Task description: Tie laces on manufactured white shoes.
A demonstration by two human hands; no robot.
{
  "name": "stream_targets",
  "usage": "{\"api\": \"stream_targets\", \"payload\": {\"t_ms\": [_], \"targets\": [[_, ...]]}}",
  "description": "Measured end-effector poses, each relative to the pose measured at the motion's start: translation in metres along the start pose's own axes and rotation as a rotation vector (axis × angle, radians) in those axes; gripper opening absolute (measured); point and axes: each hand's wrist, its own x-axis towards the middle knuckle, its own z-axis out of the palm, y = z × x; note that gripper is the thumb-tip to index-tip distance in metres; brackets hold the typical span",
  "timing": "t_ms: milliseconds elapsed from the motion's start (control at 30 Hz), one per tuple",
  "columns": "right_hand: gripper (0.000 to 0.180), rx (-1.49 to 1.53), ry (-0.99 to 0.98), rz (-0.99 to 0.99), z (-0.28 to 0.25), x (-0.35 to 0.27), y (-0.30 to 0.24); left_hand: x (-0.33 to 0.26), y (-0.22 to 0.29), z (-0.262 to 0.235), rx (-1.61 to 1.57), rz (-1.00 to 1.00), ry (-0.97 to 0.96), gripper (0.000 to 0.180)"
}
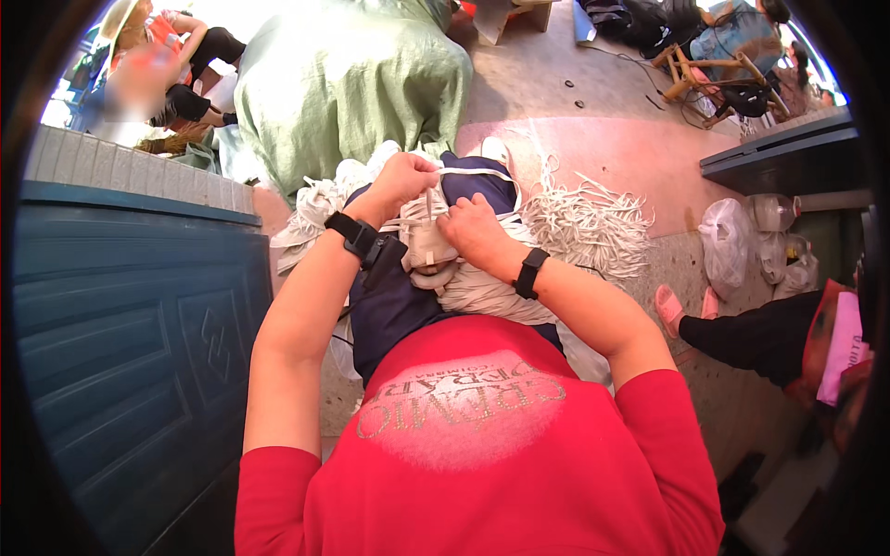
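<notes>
On my lap lies a beige item that looks like a shoe [428, 246], its opening toward me. My left hand [405, 185] is above its far end, fingers pinched on a flat white lace [477, 171] that stretches right across my dark-blue trouser leg. My right hand [482, 239] is at the shoe's right side, fingers curled with the tips against it; what exactly they pinch is partly hidden. A bundle of white laces [487, 295] rests on my lap under the right wrist. More pale shoes or laces [315, 208] are heaped left of my knees.
A large pile of white laces [593, 222] lies on the floor to the right. Ahead stands a heap under a green cloth [357, 83]. A blue door panel [139, 343] bounds my left. Plastic bags [728, 246] and a seated person's legs [751, 338] are at right.
</notes>
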Motion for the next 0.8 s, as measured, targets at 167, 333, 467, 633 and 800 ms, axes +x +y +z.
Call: {"api": "stream_targets", "payload": {"t_ms": [167, 333, 467, 633, 800], "targets": [[0.004, 0.109, 0.129, 0.046, -0.002, 0.003, 0.006, -0.009, 0.014, -0.005, -0.381, -0.189, -0.141, 0.017], [0.009, 1.299, 0.415, 0.197, -0.108, 0.03, 0.014, 0.011, -0.018, -0.008, -0.508, -0.197, -0.166, 0.022], [0.019, 0.918, 0.929, -0.05, -0.286, 0.009, 0.057, -0.003, 0.017, 0.031, 0.164, -0.149, -0.124, 0.023], [0.022, 1.332, 0.991, 0.032, -0.275, -0.003, 0.082, -0.001, -0.019, 0.022, 0.634, 0.51, 0.202, 0.028], [0.011, 1.312, 0.639, 0.639, -0.162, 0.02, 0.064, -0.039, -0.046, -0.018, 0.866, 0.259, 0.206, 0.027]]}}
